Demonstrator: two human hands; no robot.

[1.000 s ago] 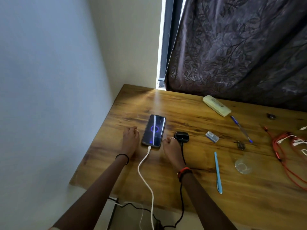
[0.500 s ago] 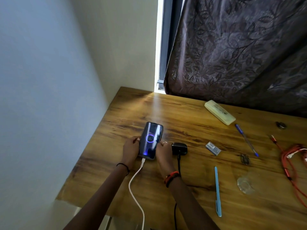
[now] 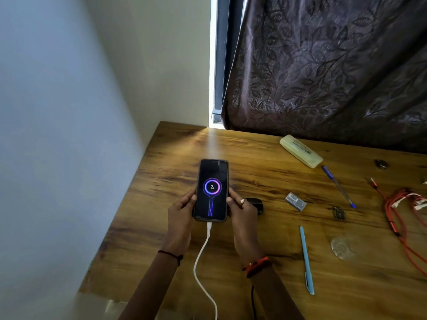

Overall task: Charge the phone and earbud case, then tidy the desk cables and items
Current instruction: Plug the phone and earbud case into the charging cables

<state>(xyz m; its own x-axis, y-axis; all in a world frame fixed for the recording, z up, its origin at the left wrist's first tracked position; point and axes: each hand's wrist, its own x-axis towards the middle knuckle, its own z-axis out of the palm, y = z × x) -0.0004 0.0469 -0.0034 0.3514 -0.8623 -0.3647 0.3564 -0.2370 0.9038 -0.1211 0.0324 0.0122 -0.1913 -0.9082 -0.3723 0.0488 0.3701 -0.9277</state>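
Observation:
The phone (image 3: 211,190) shows a glowing purple charging ring on its dark screen. A white cable (image 3: 203,262) is plugged into its bottom end and runs off the desk's near edge. My left hand (image 3: 180,215) grips the phone's left side and my right hand (image 3: 242,215) its right side. Whether the phone is lifted off the wooden desk (image 3: 265,176) I cannot tell. The black earbud case (image 3: 256,203) sits just right of my right hand, partly hidden by it. A black cable (image 3: 253,303) shows beside my right forearm.
On the desk to the right lie a light-blue pen (image 3: 306,259), a blue pen (image 3: 338,187), a small clear box (image 3: 295,201), a pale yellow case (image 3: 300,150), a clear disc (image 3: 341,248) and a tangle of red cables (image 3: 402,215). A wall borders the left edge, a dark curtain (image 3: 335,65) hangs behind.
Both hands closed in from beside the phone and took hold of its two sides. The phone now points straight away from me. The view has moved closer.

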